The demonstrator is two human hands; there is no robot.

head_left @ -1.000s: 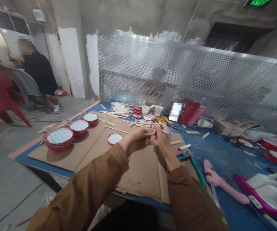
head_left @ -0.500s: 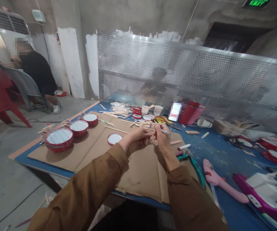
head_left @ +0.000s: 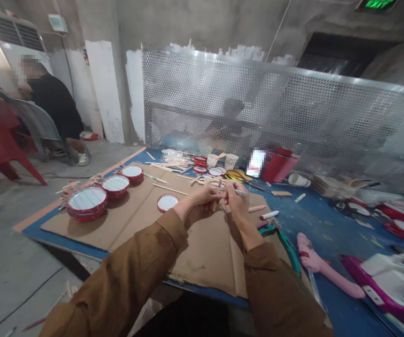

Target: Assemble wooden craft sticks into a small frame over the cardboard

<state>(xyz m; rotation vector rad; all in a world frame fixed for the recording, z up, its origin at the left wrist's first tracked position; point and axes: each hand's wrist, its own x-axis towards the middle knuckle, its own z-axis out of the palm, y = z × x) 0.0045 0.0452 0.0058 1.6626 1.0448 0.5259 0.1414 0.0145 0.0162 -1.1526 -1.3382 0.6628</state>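
For neat work, steadying the small piece [head_left: 220,184] close to the pen's tip is probably helping most. The left hand [head_left: 205,196] is pinching that piece between nearly closed fingertips; its exact shape is too small to tell. The right hand [head_left: 236,200], curled narrowly, is gripping a whitish pen [head_left: 241,192] just beside it. Both are hovering above the cardboard [head_left: 202,255], with a red-rimmed disc [head_left: 167,202] lying near the left wrist.

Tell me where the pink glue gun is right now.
In the head view, the pink glue gun lies at the lower right on the blue tabletop, between the person's right sleeve and the purple power strip.
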